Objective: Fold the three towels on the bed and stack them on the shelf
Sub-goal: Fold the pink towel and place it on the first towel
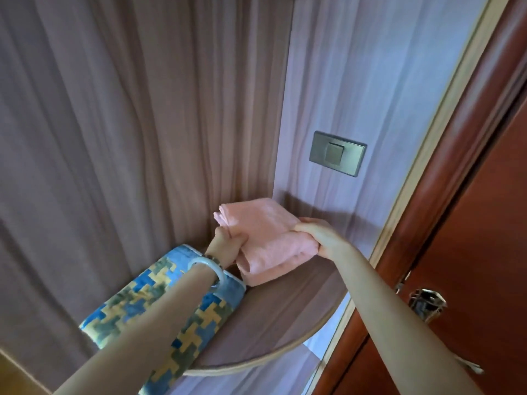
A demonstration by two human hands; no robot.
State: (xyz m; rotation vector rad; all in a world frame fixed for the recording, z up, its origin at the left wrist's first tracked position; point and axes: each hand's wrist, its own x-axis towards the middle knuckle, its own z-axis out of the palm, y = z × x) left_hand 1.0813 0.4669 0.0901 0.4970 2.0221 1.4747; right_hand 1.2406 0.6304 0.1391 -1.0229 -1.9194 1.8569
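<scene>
Frame centre: folded pink towel [265, 235] gripped at both ends, left hand [224, 246] and right hand [319, 235] curled round its edges, likely keeping the folds together over the corner shelf [285, 323]; contact unclear. Blue-yellow patterned towel [137, 306] lies on the shelf, lower left.

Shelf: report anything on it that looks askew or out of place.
The blue patterned towel sticks out past the curved front edge of the shelf. The pink towel, gripped by the left hand and right hand, is beside it, not on it.
</scene>
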